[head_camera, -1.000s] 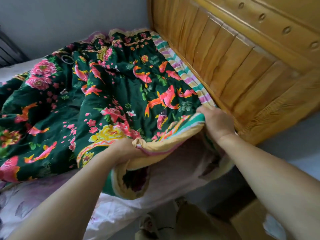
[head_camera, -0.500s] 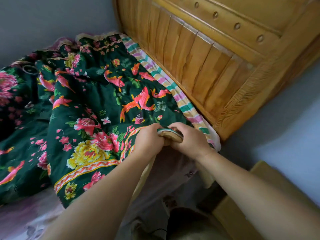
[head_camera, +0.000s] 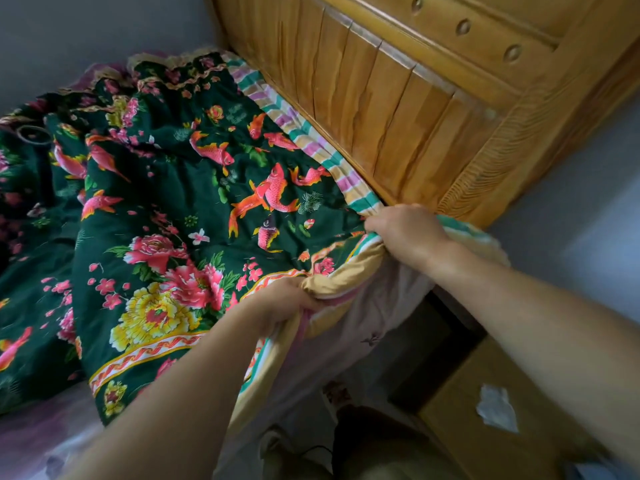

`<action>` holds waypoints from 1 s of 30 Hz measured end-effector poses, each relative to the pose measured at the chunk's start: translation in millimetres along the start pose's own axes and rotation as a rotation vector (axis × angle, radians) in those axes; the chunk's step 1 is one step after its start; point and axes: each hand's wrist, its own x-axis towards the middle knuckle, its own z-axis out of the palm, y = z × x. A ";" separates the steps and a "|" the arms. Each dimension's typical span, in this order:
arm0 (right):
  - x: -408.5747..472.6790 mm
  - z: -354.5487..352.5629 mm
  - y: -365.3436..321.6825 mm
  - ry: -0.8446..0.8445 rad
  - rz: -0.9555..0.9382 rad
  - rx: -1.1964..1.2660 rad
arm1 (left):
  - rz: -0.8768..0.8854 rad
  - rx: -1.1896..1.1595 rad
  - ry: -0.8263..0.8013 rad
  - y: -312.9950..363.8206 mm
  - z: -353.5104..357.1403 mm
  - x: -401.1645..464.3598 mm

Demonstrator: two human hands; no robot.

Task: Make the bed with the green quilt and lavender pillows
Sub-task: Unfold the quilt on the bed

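The green quilt point(head_camera: 166, 209), dark with pink fish and flowers and a striped border, lies rumpled across the bed up to the wooden headboard point(head_camera: 398, 109). My left hand point(head_camera: 280, 303) grips the quilt's yellow-backed side edge, bunched in the fist. My right hand point(head_camera: 408, 233) clutches the quilt's corner right beside the headboard's end post. The edge hangs slack between the two hands. Pale lavender bedding point(head_camera: 367, 327) shows under the lifted edge. No pillows are visible.
A wooden bedside cabinet point(head_camera: 485, 427) stands at the lower right with a crumpled white paper point(head_camera: 495, 408) on top. A dark gap separates it from the bed. Grey wall runs behind the bed and to the right. My legs show at the bottom.
My hands were together at the quilt's corner; now they have spread apart, the right toward the headboard post, the left back along the side edge.
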 end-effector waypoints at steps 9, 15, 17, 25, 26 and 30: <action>-49.9 27.9 -7.0 -0.722 -0.063 -0.153 | -0.110 0.553 -0.342 -19.2 45.6 23.3; -35.7 30.2 0.6 -0.906 0.028 -0.171 | -0.136 0.535 -0.358 -14.1 49.9 26.4; -24.1 29.2 4.1 -0.913 0.010 -0.219 | -0.156 0.467 -0.357 -11.6 47.2 29.6; -35.9 84.0 21.9 -1.170 -0.065 -0.258 | -0.032 0.402 -0.292 -22.3 44.3 41.8; -33.9 86.1 22.2 -1.231 -0.108 -0.267 | -0.024 0.385 -0.213 -20.6 38.7 42.8; 3.0 76.8 6.1 -1.124 -0.229 -0.158 | -0.057 0.266 0.050 -17.9 2.0 45.5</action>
